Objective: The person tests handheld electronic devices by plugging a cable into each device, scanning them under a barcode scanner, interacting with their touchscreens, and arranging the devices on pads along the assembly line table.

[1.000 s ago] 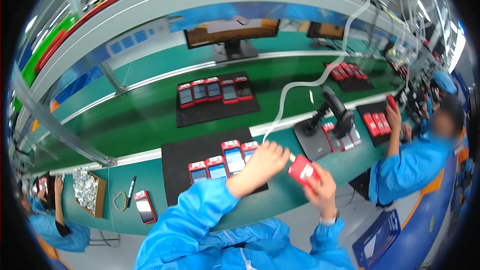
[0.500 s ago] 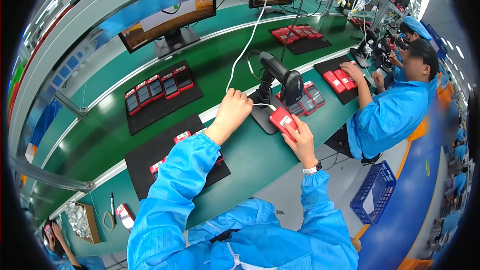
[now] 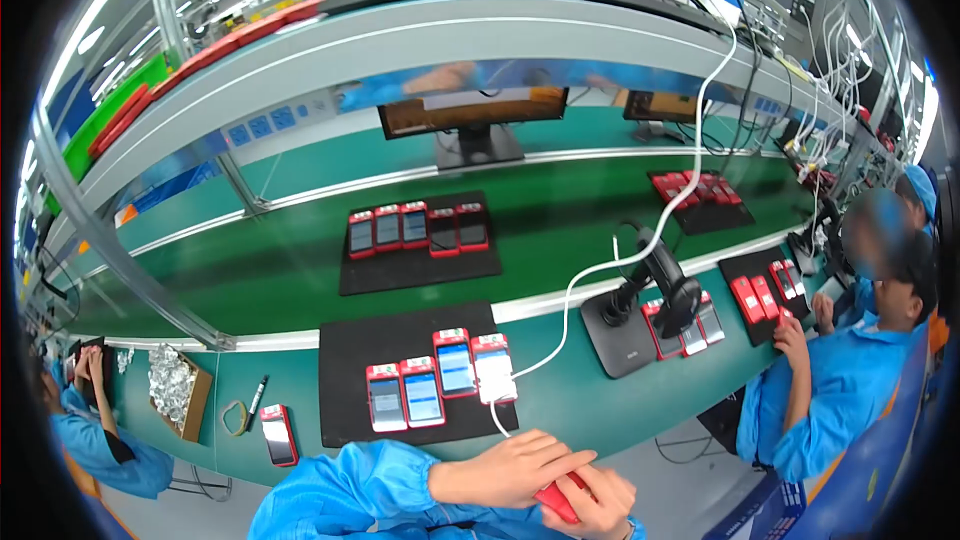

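At the bottom centre my right hand (image 3: 603, 502) is closed around a red handheld terminal (image 3: 557, 503). My left hand (image 3: 510, 470) lies over the terminal's near end and touches the right fingers; what its closed fingers grip is hidden. A white cable (image 3: 568, 305) hangs from above, passes over the mat's edge and runs down beneath my left hand. Just beyond my hands, several red-framed terminals (image 3: 422, 395) lie screen up on a black mat (image 3: 345, 380), some screens lit. A black barcode scanner (image 3: 672, 290) on its stand is to the right.
Several terminals (image 3: 387, 228) lie on a farther mat, below a monitor (image 3: 475, 112). At left are a single terminal (image 3: 279, 435), a marker (image 3: 258, 395) and a cardboard box (image 3: 195, 402). Co-workers sit at left (image 3: 110, 440) and right (image 3: 840, 380).
My hands have come together and drawn back with the red terminal towards my body, away from the scanner. My view has turned left and up, uncovering the near mat.
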A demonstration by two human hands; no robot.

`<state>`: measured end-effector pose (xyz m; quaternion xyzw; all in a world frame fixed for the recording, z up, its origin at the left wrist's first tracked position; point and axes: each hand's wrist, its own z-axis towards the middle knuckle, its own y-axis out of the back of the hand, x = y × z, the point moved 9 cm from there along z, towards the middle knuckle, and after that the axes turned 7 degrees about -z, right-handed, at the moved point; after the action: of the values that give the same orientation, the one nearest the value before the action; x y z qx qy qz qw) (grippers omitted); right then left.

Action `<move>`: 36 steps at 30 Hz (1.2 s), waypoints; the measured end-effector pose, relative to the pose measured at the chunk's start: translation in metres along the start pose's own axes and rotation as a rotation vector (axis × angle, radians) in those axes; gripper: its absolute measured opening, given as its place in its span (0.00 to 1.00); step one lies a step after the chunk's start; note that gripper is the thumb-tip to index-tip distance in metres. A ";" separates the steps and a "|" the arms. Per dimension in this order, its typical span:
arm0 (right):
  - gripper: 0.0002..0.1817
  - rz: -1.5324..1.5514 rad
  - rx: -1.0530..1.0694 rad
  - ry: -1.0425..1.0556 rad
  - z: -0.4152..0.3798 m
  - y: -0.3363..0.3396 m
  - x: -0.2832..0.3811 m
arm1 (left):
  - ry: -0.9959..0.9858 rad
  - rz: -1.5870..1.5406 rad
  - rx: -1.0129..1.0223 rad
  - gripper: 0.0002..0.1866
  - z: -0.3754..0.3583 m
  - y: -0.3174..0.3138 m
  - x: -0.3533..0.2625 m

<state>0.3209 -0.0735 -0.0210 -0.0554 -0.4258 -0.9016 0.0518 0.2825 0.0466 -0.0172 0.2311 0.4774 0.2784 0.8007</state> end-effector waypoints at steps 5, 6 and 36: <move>0.37 0.365 -0.615 -0.215 0.024 0.007 0.003 | -0.014 -0.149 -0.307 0.35 -0.012 0.055 -0.013; 0.33 0.442 -0.695 -0.303 0.026 0.008 -0.003 | -0.063 -0.241 -0.373 0.33 -0.020 0.063 -0.013; 0.17 0.391 -0.077 0.109 0.058 -0.065 0.033 | 0.299 -1.291 -1.098 0.23 -0.093 0.044 0.017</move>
<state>0.2824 0.0112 -0.0289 -0.0898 -0.3688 -0.8917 0.2466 0.1963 0.1000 -0.0404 -0.5447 0.4135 -0.0124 0.7295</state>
